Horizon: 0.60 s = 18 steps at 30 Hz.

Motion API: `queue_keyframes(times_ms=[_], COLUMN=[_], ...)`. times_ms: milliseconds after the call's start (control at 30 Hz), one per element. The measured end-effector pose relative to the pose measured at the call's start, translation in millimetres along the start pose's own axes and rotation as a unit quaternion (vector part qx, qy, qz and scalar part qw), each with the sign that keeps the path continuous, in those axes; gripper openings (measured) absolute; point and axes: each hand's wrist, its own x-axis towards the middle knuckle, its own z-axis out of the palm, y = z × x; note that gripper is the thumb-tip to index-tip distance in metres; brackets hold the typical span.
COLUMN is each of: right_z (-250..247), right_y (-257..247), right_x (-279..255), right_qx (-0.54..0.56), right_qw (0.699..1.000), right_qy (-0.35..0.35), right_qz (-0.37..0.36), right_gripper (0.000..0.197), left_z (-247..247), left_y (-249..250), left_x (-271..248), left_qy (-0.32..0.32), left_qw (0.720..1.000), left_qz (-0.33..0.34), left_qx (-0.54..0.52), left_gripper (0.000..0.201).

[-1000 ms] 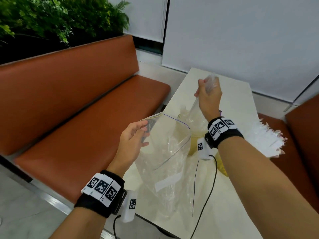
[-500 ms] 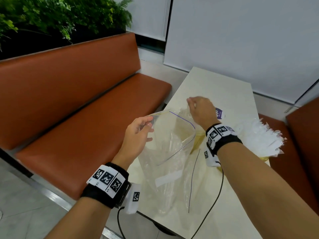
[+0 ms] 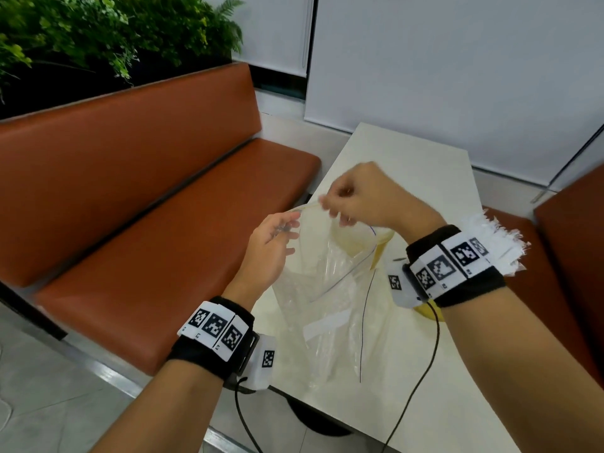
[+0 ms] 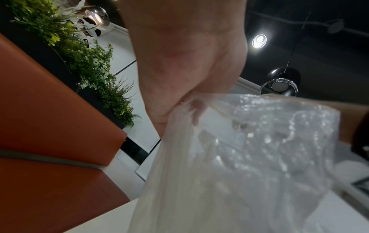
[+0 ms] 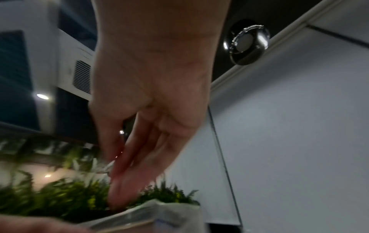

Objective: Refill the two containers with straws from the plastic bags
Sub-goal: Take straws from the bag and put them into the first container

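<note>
A clear plastic bag (image 3: 330,289) is held upright above the near end of the pale bench (image 3: 425,178), its lower part resting crumpled on the surface. The bag's mouth is kept open between both hands. The left hand (image 3: 269,253) grips the left side of the rim, the fingers (image 3: 287,223) curled and clamped on the plastic; in the left wrist view the thumb is seen pressed behind the film of the bag (image 4: 249,149). The right hand (image 3: 366,197) is placed at the far side of the rim, its fingertips (image 3: 330,204) drawn together at the rim's edge. In the right wrist view the fingers (image 5: 127,181) are seen long and close together, reaching down to the bag's rim (image 5: 147,216), though the picture is blurred and a firm pinch cannot be confirmed there. A bunch of white paper-wrapped straws (image 3: 493,243) is seen behind the right wrist, standing in a yellowish container (image 3: 425,312) that is largely hidden by the arm. An orange upholstered seat (image 3: 147,243) is set to the left of the bench, with green plants (image 3: 98,31) above its backrest.
</note>
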Motion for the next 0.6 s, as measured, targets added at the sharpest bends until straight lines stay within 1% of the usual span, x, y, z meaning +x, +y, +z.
queue_keyframes(times_ms=[33, 67, 100, 133, 167, 200, 233, 333, 367, 433, 467, 567, 600], right_z=[8, 19, 31, 43, 54, 65, 75, 99, 106, 114, 115, 113, 111], right_y=[-3, -4, 0, 4, 7, 8, 11, 10, 11, 15, 15, 19, 19], right_x=[-4, -8, -9, -10, -9, -9, -9, -14, -16, -19, -19, -21, -22], right_qx=[-0.075, -0.158, -0.22, -0.244, -0.246, -0.232, -0.213, -0.224, -0.231, -0.229, -0.223, -0.204, -0.198], right_qw=[0.993, 0.973, 0.949, 0.933, 0.929, 0.93, 0.932, 0.921, 0.919, 0.925, 0.93, 0.943, 0.947], right_qy=[-0.089, -0.163, -0.219, -0.251, -0.264, -0.273, -0.28, -0.309, -0.312, -0.298, -0.29, -0.262, -0.251], right_qz=[0.021, 0.043, 0.064, 0.079, 0.086, 0.085, 0.087, 0.075, 0.067, 0.051, 0.046, 0.026, 0.02], right_gripper=[0.019, 0.037, 0.061, 0.08, 0.09, 0.092, 0.089, 0.073, 0.066, 0.052, 0.048, 0.053, 0.052], left_z=[0, 0, 0, 1, 1, 1, 2, 3, 3, 3, 2, -1, -3], left_y=[1, 1, 1, 1, 1, 0, 0, -2, -2, -1, -1, -1, -2], left_x=[0, 0, 0, -1, -2, -2, -2, -3, -3, -4, -5, -4, -4], left_qy=[-0.005, -0.009, -0.012, -0.015, -0.017, -0.019, -0.021, -0.019, -0.019, -0.016, -0.015, -0.011, -0.009], left_qw=[1.0, 1.0, 1.0, 1.0, 1.0, 1.0, 1.0, 1.0, 1.0, 1.0, 1.0, 0.999, 0.999], left_qz=[0.003, 0.005, 0.007, 0.009, 0.012, 0.015, 0.018, 0.016, 0.012, 0.007, 0.005, -0.002, -0.005], left_qx=[0.002, 0.003, 0.005, 0.008, 0.011, 0.012, 0.011, 0.002, -0.001, -0.009, -0.016, -0.037, -0.038], left_gripper=[0.04, 0.041, 0.042, 0.042, 0.042, 0.042, 0.043, 0.044, 0.043, 0.041, 0.039, 0.032, 0.032])
